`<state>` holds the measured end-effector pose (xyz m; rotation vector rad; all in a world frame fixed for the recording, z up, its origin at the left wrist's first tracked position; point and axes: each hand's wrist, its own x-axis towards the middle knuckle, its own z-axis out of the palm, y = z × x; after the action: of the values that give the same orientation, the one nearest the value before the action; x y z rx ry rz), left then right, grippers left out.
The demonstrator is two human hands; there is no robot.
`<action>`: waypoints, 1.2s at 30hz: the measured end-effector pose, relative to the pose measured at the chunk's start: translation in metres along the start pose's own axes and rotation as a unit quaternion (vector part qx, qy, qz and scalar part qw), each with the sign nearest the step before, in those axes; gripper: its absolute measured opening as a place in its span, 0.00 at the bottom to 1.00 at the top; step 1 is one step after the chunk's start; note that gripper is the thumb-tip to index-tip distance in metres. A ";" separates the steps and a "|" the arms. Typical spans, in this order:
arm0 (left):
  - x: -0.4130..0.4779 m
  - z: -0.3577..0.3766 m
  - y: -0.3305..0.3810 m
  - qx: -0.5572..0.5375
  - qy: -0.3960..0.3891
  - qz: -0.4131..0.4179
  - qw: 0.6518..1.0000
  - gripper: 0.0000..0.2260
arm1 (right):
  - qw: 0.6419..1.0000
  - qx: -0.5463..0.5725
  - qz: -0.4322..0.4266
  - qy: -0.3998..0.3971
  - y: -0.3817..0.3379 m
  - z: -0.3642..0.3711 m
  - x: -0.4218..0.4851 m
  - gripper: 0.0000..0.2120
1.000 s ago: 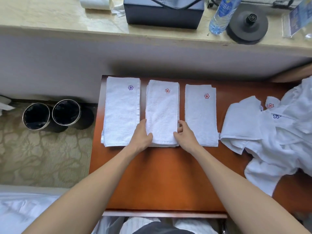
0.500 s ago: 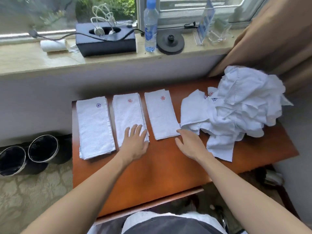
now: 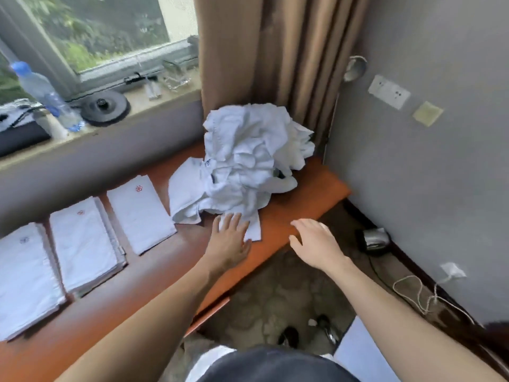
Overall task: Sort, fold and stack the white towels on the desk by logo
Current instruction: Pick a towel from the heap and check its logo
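Snagging is the main risk. The left hand (image 3: 230, 238), fingers straight, touches a loose corner of the heap of unfolded towels (image 3: 248, 161) piled just beyond its fingertips. Pulling that corner may drag the whole tangle off the desk (image 3: 303, 194) edge under the right hand (image 3: 316, 244), which hovers open and empty. The nearest folded stack (image 3: 140, 213) lies just left of the left hand; a swept towel could ruffle it.

Three folded white items are laid side by side on the table (image 3: 303, 194), a blue-logo stack (image 3: 24, 274) at the left, an orange-logo stack (image 3: 82, 244) beside it, then a flat red-logo towel (image 3: 140, 213), while a crumpled heap of unfolded towels (image 3: 248, 155) is piled toward the right end.
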<state>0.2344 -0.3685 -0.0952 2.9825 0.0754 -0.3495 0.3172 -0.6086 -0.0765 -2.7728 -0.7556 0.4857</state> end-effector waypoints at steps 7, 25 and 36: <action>0.062 -0.011 0.129 0.036 -0.019 0.098 0.994 0.27 | 0.995 0.022 0.089 0.037 0.121 -0.030 -0.043 0.24; 0.270 -0.051 0.190 0.009 -0.020 0.184 0.983 0.26 | 0.982 0.033 0.182 0.041 0.211 -0.109 0.073 0.25; 0.335 -0.047 0.202 0.006 -0.022 0.112 0.993 0.25 | 0.991 0.059 0.116 0.012 0.262 -0.137 0.162 0.24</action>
<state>0.5839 -0.5502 -0.1014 2.9522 -0.2634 -0.3883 0.6178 -0.7619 -0.0705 -2.7617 -0.3847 0.5187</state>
